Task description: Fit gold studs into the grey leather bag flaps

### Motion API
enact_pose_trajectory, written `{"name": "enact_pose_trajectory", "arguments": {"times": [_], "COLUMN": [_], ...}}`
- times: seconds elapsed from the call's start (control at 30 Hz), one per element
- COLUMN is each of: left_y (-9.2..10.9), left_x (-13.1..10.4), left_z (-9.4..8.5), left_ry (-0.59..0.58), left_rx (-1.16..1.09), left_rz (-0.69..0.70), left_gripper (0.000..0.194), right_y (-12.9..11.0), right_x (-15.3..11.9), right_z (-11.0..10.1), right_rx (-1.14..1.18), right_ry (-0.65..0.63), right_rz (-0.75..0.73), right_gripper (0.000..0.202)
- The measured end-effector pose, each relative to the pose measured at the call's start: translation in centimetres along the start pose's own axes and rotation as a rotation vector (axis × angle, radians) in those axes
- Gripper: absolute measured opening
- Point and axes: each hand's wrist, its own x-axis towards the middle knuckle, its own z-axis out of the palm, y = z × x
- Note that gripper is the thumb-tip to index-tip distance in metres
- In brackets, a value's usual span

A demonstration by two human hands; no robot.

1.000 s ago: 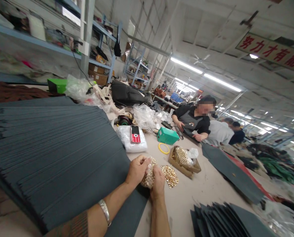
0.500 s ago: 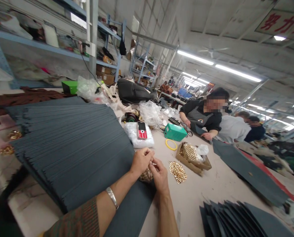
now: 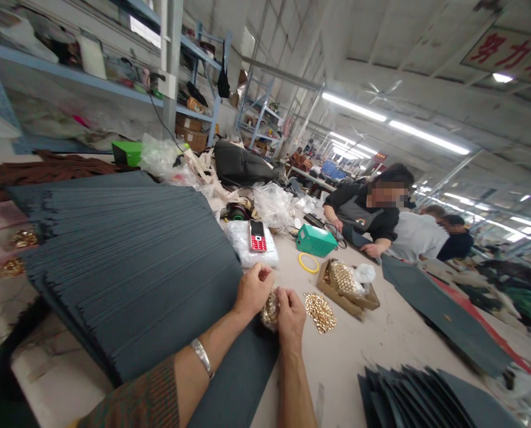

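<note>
- Head view: the left hand (image 3: 254, 291) pinches its fingertips together just above a small clear bag of gold pieces (image 3: 270, 310); I cannot tell whether it grips any of the plastic.
- The right hand (image 3: 291, 318) holds the bag's right side, thumb and fingers closed on it.
- The bag sits between both hands, near the edge of a fanned stack of dark panels (image 3: 135, 255).
- Just right of the right hand, a loose gold pile (image 3: 321, 312) lies on the table (image 3: 332, 362).
- Beyond the pile, a cardboard box (image 3: 339, 295) contains more gold pieces.
- Farther off are a yellow ring (image 3: 308, 271), a green device (image 3: 316, 239), and a red phone (image 3: 257, 236) on a plastic-wrapped package (image 3: 265, 259).
- Across the table, a co-worker (image 3: 358, 208) handles dark material.
</note>
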Motion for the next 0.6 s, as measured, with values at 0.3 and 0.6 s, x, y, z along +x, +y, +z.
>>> {"name": "enact_pose_trajectory", "arguments": {"times": [0.3, 0.6], "left_y": [0.7, 2.0], "left_x": [-1.6, -1.5], "left_z": [0.3, -0.8], "left_ry": [-0.298, -0.405], "left_rx": [0.268, 0.266], "left_rz": [0.26, 0.194], "left_gripper": [0.009, 0.033], "right_y": [0.7, -3.8], "right_x": [0.9, -0.1], "right_z": [-0.9, -1.0], "right_rx": [0.402, 0.374], "right_ry": [0.028, 0.049], "right_rz": [0.184, 0.216], "right_gripper": [0.039, 0.035]}}
